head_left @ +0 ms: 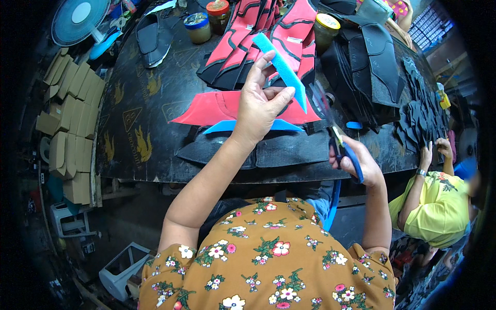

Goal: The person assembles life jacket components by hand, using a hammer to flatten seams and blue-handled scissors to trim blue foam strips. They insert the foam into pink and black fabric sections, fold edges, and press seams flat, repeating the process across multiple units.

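My left hand (258,106) pinches a bright blue strip (283,75) between thumb and fingers, lifted above the table. The strip slants, its pointed end low and to the right. In my right hand (366,161) is a pair of scissors (353,160) with blue handles, the blades pointing up and away, blurred and apart from the strip. Below my left hand lies a red panel (206,107). A curved blue piece (289,126) shows along its near edge, partly behind my wrist. Nearer to me lie black textured pieces (217,153).
Stacked red panels with black trim (232,54) lie at the far middle, near lidded jars (198,30). Black stacks (356,77) and a pile of black cut pieces (421,116) fill the right. A co-worker in yellow (439,206) sits there. Cardboard boxes (72,113) and a fan (80,18) stand left.
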A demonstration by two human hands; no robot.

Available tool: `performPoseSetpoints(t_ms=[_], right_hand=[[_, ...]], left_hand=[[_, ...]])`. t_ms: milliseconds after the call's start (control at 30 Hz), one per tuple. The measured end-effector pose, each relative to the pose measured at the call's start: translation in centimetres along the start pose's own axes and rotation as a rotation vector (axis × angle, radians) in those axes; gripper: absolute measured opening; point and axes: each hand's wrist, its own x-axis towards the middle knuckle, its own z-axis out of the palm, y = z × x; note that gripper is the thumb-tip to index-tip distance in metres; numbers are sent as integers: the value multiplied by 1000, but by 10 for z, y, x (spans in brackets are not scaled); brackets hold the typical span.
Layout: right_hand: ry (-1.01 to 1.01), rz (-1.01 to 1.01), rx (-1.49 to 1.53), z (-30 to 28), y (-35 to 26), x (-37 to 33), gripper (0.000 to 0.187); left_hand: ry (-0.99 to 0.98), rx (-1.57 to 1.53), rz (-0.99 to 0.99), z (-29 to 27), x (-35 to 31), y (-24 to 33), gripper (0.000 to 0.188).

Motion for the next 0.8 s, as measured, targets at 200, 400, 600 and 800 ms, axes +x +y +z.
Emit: performPoseSetpoints(t_ms=[200,400,600,800], right_hand=[[-48,-127,-366,3,0,18,85],[54,-129,-305,14,-3,24,73],[85,68,-335,15,-9,17,39],[44,-2,-117,19,-1,19,39]], left_hand=[[7,118,61,14,-4,-7,78],[20,162,96,18,-6,-9,77],[69,203,114,19,-6,-11,80],[-62,257,28,21,-13,-9,93]])
